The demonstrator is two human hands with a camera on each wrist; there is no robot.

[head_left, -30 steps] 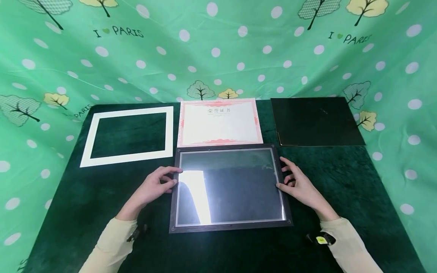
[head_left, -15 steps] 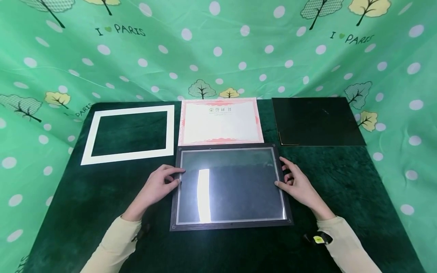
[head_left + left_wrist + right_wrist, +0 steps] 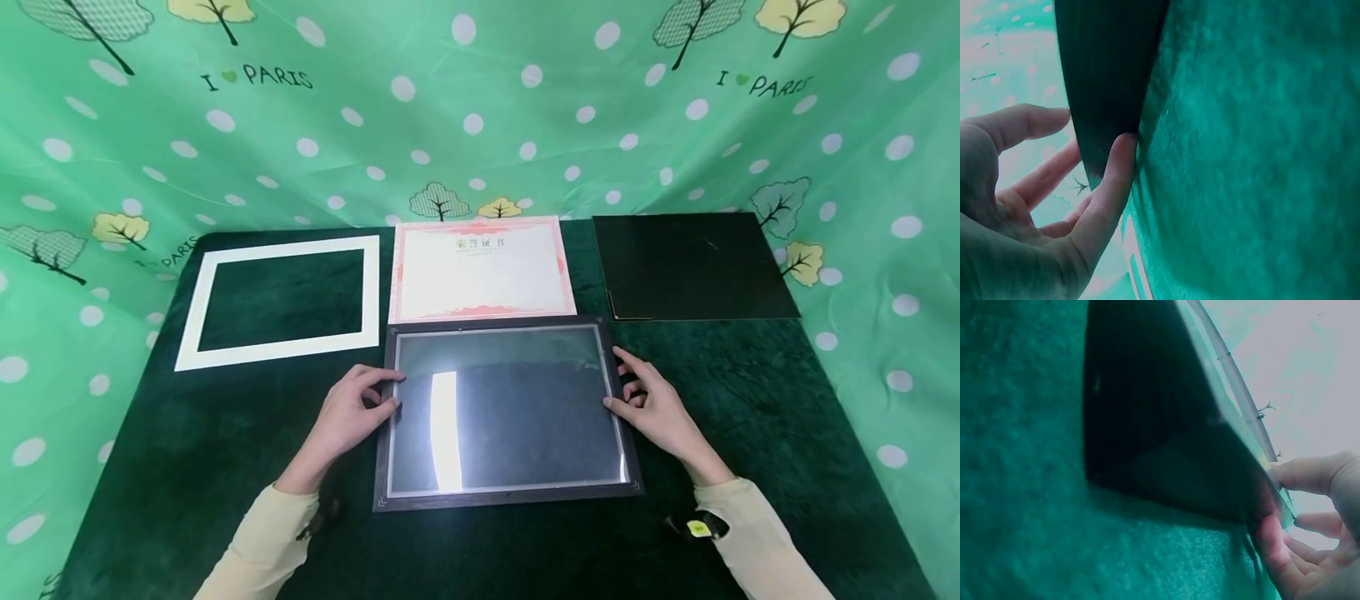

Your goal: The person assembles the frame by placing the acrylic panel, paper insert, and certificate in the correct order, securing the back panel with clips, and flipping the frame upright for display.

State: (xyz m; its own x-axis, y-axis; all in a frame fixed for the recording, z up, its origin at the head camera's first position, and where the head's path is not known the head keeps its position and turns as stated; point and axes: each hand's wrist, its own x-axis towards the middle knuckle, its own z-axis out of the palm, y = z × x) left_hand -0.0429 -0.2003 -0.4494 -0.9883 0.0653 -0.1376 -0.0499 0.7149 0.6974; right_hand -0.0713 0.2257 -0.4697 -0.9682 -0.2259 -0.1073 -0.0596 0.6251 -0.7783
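Note:
A picture frame (image 3: 508,499) with a dark border and a clear, glossy pane lies in the middle of the dark green cloth. My left hand (image 3: 352,412) grips its left side, with thumb and index fingertips over the border. In the left wrist view, fingers of the left hand (image 3: 1054,206) touch the top edge and the lower edge of the dark frame side (image 3: 1107,69). On the opposite side, my right hand (image 3: 660,408) holds the right border, thumb on top. The right wrist view has that hand (image 3: 1316,531) pinching near the frame's corner (image 3: 1235,487).
A white mat border (image 3: 281,350) lies at the back left. Behind the frame is a certificate (image 3: 483,279) with a pink edge, its near edge by the frame. A black backing board (image 3: 693,267) lies at the back right. A green patterned curtain (image 3: 502,100) hangs behind.
My left hand has shifted slightly right along the frame's left border, and the bright reflection on the pane has narrowed. The frame and right hand have barely moved.

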